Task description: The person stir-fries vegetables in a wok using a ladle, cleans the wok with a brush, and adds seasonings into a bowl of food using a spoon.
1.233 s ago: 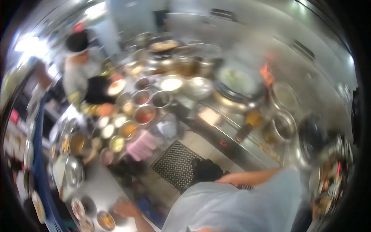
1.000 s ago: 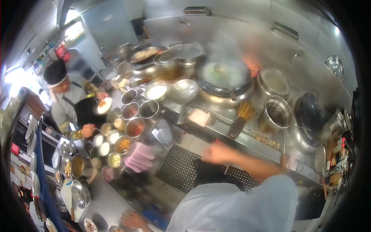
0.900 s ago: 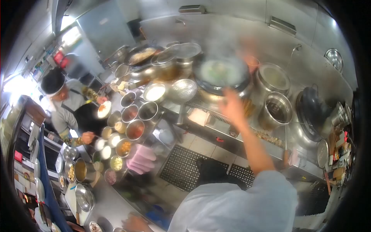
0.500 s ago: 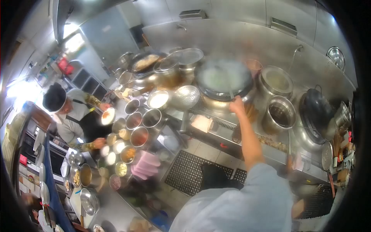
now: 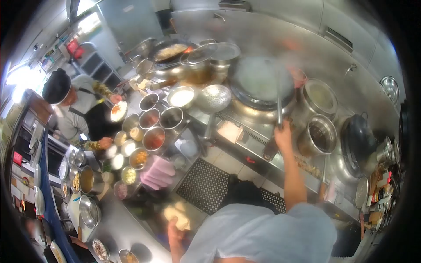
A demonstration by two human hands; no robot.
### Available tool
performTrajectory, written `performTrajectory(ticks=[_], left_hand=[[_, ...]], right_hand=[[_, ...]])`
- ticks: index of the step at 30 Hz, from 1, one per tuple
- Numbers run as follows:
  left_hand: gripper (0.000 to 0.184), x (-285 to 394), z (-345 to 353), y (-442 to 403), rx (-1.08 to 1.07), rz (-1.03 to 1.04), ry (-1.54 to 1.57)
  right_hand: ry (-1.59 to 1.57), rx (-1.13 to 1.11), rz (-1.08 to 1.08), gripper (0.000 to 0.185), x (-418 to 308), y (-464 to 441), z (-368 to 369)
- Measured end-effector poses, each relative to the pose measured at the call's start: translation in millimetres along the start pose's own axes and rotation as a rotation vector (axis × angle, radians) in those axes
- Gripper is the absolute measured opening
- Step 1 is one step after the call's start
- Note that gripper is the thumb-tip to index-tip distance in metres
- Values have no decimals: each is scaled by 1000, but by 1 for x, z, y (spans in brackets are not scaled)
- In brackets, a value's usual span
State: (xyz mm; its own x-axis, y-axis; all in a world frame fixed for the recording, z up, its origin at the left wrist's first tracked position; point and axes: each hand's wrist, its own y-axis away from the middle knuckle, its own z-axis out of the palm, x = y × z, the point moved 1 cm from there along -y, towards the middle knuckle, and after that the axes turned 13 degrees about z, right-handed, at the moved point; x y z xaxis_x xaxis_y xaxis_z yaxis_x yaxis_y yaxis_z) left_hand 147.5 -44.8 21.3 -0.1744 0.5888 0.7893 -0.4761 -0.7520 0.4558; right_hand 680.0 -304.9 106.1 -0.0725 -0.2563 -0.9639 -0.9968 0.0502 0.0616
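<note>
My right hand [image 5: 283, 132] is closed around the handle of a long metal cooking utensil [image 5: 279, 98]. Its shaft points up over a steaming wok [image 5: 237, 94] on the range; steam hides its working end and blurs the contents. At the lower middle, my left hand [image 5: 176, 232] grips a crumpled pale-yellow cloth [image 5: 176, 214], held low beside the counter. To the left of the wok lies a perforated strainer [image 5: 213, 97], its handle toward me. A pot of dark liquid [image 5: 319, 135] stands right of my right hand.
Several metal ingredient containers [image 5: 154, 138] and a pink folded stack [image 5: 157, 172] cover the left counter. Beyond them a co-worker [image 5: 83, 105] holds a plate of food [image 5: 118, 111]. A second wok [image 5: 357, 140] stands at right; a perforated mat [image 5: 204, 186] lies on the floor.
My left hand has come into view with the pale-yellow cloth. My right hand has drawn back from the wok, and the utensil's handle now stands more upright in view.
</note>
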Motion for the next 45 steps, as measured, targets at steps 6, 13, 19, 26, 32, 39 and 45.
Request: performTrajectory(ticks=[6, 13, 19, 26, 32, 39, 45], left_hand=[[60, -44, 30, -22, 36, -187, 150], [62, -14, 186, -221, -314, -100, 177], [64, -19, 325, -328, -586, -400, 266], [47, -8, 370, -295, -529, -271, -152], [42, 47, 353, -283, -860, -34, -533], [49, 115, 315, -333, -962, 525, -1121], [63, 142, 320, -301, -1121, 569, -1181]], right_hand=[[-135, -319, 317, 28, -50, 29, -18], [-268, -555, 491, 27, -50, 26, 38], [327, -588, 362, 40, -40, 12, 74], [681, -469, 210, 31, -30, 15, 91], [918, -296, 32, 29, 5, 44, 113], [1035, -75, 130, 37, -20, 136, 63], [832, -88, 214, 32, -8, 123, 175]])
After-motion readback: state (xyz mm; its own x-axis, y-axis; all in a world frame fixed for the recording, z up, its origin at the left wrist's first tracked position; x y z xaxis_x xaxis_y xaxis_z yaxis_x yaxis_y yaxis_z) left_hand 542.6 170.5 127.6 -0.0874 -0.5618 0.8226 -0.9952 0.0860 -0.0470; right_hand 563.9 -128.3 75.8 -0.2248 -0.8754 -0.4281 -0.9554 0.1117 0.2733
